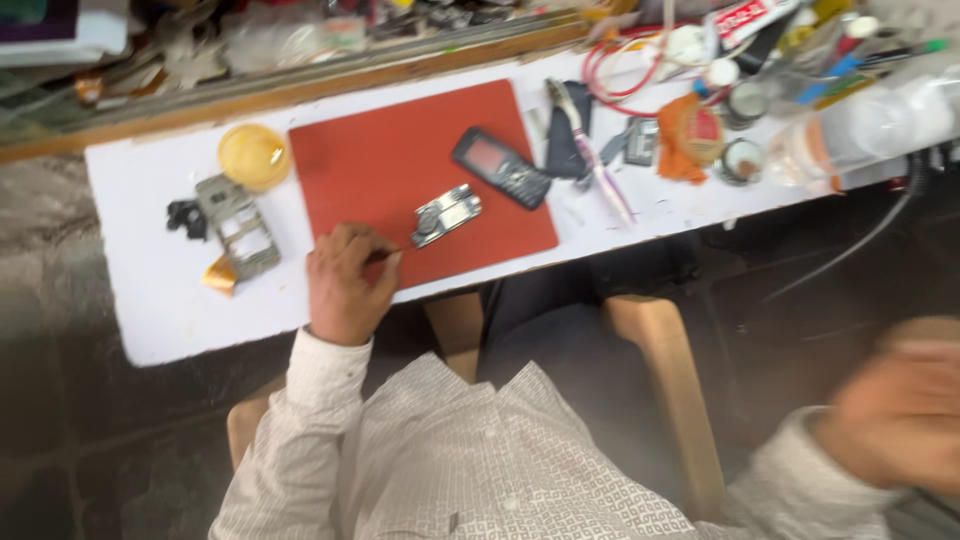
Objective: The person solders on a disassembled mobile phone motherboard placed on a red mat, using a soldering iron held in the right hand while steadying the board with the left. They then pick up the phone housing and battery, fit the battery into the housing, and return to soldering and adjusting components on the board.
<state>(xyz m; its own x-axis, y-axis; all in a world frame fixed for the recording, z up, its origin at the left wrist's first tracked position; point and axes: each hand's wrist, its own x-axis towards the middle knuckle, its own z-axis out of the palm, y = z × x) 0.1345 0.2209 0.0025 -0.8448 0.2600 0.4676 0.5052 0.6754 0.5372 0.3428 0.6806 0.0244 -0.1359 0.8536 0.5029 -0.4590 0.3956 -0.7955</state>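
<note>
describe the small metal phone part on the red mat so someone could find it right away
Start at the white table and find the red mat in its middle. Near the mat's front edge, just right of the left hand, lies the silver phone part. Unlike the black phone behind it, it is bare metal, with no keypad.

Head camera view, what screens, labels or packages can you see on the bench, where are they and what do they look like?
Mobile phone: on the red mat, right of centre; black bar shape, reddish screen, keypad below.
Red-and-white package: top edge, right of centre; long, tilted, printed.
Plastic bottle: far right, lying down; clear with an orange band.
Round tin: left of the bottle; pale printed top, too blurred to tell more.
</note>
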